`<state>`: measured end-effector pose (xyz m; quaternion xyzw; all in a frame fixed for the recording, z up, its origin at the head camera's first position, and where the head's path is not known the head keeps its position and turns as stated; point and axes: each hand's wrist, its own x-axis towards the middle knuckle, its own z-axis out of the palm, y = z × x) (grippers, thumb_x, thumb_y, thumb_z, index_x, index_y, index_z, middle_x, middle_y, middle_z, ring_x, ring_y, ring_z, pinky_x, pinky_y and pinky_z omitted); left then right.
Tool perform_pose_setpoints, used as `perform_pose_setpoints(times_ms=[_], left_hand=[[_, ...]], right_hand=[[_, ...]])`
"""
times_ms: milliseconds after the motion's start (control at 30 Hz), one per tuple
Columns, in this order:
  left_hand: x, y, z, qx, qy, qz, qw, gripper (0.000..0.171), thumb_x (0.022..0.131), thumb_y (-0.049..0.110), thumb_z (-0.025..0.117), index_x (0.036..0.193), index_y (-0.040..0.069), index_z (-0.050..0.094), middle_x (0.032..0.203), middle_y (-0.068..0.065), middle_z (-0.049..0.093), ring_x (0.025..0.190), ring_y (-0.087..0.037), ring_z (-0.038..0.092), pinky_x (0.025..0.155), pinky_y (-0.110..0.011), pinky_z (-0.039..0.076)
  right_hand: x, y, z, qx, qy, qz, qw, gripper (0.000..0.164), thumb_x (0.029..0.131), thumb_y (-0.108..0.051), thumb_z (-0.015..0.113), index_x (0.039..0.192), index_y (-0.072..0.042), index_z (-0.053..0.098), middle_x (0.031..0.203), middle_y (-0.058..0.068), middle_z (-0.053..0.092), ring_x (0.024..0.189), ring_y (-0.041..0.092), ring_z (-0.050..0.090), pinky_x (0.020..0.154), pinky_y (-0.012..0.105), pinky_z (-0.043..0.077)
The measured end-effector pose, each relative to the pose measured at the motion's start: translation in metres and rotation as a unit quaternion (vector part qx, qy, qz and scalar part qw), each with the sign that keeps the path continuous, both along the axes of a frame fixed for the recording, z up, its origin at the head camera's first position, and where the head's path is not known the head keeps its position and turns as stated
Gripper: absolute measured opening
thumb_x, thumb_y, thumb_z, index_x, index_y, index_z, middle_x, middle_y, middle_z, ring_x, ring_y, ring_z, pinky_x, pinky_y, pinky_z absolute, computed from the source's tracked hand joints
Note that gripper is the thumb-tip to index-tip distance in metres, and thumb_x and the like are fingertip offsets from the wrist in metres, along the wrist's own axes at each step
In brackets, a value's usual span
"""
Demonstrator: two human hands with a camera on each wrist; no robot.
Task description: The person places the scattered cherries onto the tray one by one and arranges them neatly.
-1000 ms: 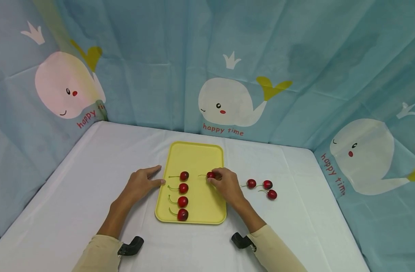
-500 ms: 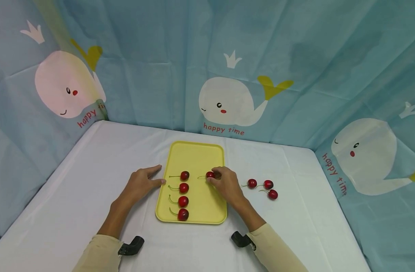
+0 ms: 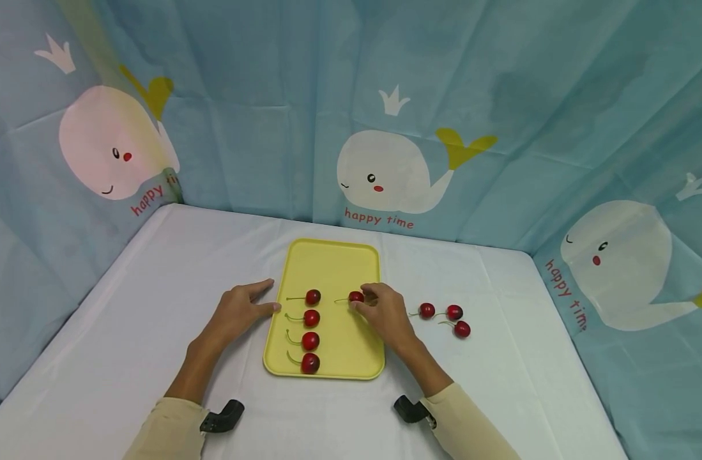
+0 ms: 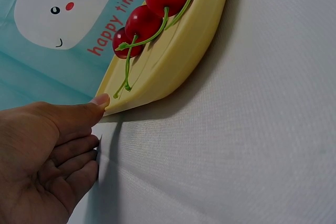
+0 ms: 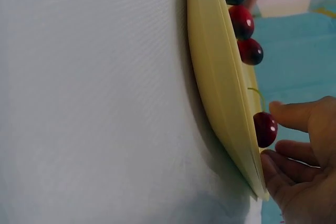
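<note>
A yellow tray [image 3: 333,262] lies on the white table. Down its left half runs a column of several red cherries [image 3: 310,341], stems pointing left. My left hand [image 3: 236,312] is beside the tray's left edge, its thumb touching the rim and the index finger stretched forward; the other fingers are loosely bent in the left wrist view. Over the right half of the tray, my right hand [image 3: 383,311] has thumb and index finger around another cherry [image 5: 265,129], its stem also pointing left. The hand partly covers this cherry in the head view.
Three loose cherries [image 3: 454,312] lie on the white cloth [image 3: 500,377] right of the tray. A blue curtain [image 3: 259,140] printed with whales hangs behind and along both sides. Black camera mounts [image 3: 222,416] sit at both wrists.
The right hand has shifted very slightly at the cherry, which stays nearly in place. The left hand stays at the tray's edge.
</note>
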<state>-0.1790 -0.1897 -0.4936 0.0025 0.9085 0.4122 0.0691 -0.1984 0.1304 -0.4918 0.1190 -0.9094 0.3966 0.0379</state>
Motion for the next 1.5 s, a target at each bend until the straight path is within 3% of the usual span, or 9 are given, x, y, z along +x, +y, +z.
perform_pose_setpoints(times_ms=[300, 833, 1500], left_hand=[[0.000, 0.001, 0.001, -0.002, -0.001, 0.002, 1.0000, 0.070, 0.097, 0.032, 0.077, 0.157, 0.006, 0.051, 0.161, -0.020, 0.049, 0.153, -0.046, 0.038, 0.124, -0.063, 0.034], [0.001, 0.001, 0.001, -0.002, 0.000, -0.002, 1.0000, 0.070, 0.097, 0.032, 0.077, 0.157, 0.006, 0.051, 0.161, -0.020, 0.049, 0.154, -0.046, 0.038, 0.124, -0.064, 0.034], [0.001, 0.001, 0.000, 0.003, 0.000, 0.002, 1.0000, 0.070, 0.098, 0.033, 0.077, 0.157, 0.007, 0.051, 0.161, -0.020, 0.048, 0.154, -0.046, 0.037, 0.125, -0.065, 0.032]], right_hand=[[0.004, 0.013, 0.000, -0.051, 0.009, 0.007, 0.999, 0.042, 0.091, -0.020, 0.085, 0.126, 0.002, 0.073, 0.118, 0.014, 0.076, 0.106, 0.026, 0.074, 0.092, 0.041, 0.065], [0.008, 0.040, 0.000, -0.088, 0.000, -0.024, 0.996, 0.042, 0.088, -0.017, 0.088, 0.127, -0.004, 0.075, 0.116, 0.009, 0.076, 0.104, 0.022, 0.075, 0.091, 0.036, 0.065], [0.018, 0.083, 0.006, -0.082, -0.004, -0.061, 0.995, 0.043, 0.091, -0.019, 0.086, 0.129, -0.005, 0.074, 0.124, 0.008, 0.076, 0.108, 0.022, 0.075, 0.094, 0.031, 0.064]])
